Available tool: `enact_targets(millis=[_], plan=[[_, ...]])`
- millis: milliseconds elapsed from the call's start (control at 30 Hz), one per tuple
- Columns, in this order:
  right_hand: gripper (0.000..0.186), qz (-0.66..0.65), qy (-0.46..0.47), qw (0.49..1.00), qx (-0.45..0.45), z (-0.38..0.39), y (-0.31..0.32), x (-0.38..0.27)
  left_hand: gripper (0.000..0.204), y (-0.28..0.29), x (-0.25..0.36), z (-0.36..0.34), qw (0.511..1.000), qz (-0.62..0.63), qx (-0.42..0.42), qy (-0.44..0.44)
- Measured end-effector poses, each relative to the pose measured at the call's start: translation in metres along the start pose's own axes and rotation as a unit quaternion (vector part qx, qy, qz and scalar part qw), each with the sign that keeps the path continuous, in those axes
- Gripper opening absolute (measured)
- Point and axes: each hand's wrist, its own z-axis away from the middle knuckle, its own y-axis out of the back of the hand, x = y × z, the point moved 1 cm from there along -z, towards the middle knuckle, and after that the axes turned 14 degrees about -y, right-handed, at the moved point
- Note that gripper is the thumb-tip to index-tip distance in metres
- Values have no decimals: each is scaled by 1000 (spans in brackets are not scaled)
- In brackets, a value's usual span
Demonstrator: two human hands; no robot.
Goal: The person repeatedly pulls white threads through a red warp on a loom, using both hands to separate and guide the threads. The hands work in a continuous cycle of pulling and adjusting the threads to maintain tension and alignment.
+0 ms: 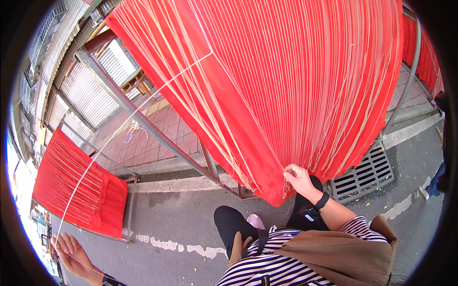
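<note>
A large red cloth [248, 119] slopes on a frame before me, laid with many long, thin, pale strands [296, 95] running down toward me. My right hand [298, 178], wearing a black watch, is closed in a pinch at the cloth's near edge, where strands come together. Its fingertips hide what they grip. Far to the left, my raised left hand [74, 255] has its fingers curled around a long white strand [129, 119]. That strand arcs up and across to a point on the cloth, and a fine line seems to continue from there down toward my right hand.
Grey metal tubes [152, 126] support the cloth on its left. A second strand-covered red cloth [76, 186] stands at left. By the right front corner lies a drain grate [365, 171]. Another person's leg [435, 181] shows at the right edge. Behind is a tiled pavement [174, 126].
</note>
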Motion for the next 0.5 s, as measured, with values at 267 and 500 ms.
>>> enact_targets(millis=[267,500], plan=[[2,-32,15,998,54,-6,24,3,25,31,-12,-14,936,-162,297,-93],[2,-24,29,995,96,-15,33,6,24,88,5,-53,1000,9,-27,-9]])
